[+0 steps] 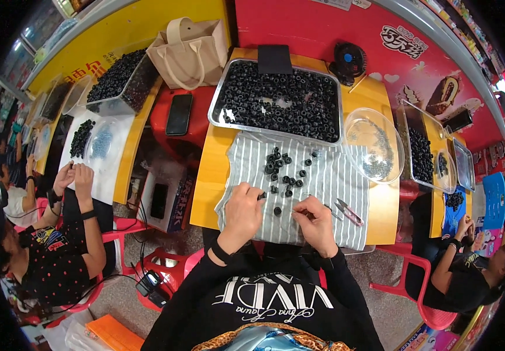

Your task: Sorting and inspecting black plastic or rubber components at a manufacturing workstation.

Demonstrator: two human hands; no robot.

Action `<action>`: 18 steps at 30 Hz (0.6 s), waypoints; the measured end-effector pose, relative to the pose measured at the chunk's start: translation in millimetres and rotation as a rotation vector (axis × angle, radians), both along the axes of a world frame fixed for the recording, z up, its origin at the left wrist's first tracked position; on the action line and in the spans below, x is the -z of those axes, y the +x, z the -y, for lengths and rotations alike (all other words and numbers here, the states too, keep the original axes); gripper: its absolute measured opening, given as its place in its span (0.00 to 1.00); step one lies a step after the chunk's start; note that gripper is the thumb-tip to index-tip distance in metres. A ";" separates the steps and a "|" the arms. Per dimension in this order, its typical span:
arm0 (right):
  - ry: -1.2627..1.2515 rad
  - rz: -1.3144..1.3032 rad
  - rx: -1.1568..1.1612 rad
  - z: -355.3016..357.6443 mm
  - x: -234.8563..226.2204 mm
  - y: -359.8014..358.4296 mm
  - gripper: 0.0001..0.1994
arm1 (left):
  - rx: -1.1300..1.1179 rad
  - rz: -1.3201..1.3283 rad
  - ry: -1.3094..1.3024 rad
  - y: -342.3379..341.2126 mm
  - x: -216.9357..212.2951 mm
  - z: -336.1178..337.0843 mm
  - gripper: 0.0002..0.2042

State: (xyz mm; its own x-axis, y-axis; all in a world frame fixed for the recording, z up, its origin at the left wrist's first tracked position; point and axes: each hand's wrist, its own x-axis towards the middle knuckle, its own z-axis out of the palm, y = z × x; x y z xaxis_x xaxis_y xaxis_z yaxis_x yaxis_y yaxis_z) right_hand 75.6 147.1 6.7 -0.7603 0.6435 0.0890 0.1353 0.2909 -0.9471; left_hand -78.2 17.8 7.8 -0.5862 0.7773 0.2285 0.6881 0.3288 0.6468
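Observation:
My left hand (244,209) is closed, with a small black ring-shaped part (261,196) at its fingertips. To its right my right hand (315,222) is pinched, and whatever it may hold is too small to make out. Between the hands one loose black ring (277,211) lies on a grey-and-white striped cloth (242,167). Just beyond them several more black rings (275,167) are scattered. Thread snips (349,212) rest on the cloth beside my right hand. Behind the cloth stands a clear-rimmed tray (341,111) full of such rings.
A round clear plastic tub (401,146) with small bits inside stands at the right. A black fan (348,60) sits behind it. Left of my table, a phone (179,114) and a beige bag (191,61) rest on red stools. Co-workers sit at both sides.

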 end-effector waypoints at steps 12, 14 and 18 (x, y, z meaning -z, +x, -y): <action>0.164 -0.506 0.468 -14.7 -96.6 37.5 0.09 | -0.093 0.265 0.254 -8.1 3.9 18.9 0.09; 0.492 -0.732 0.832 -14.1 -147.0 56.2 0.13 | 0.001 0.302 0.369 -10.0 6.8 18.8 0.09; 0.726 -1.066 0.818 -18.3 -196.4 67.2 0.26 | -0.011 0.559 0.500 -6.0 19.2 11.0 0.07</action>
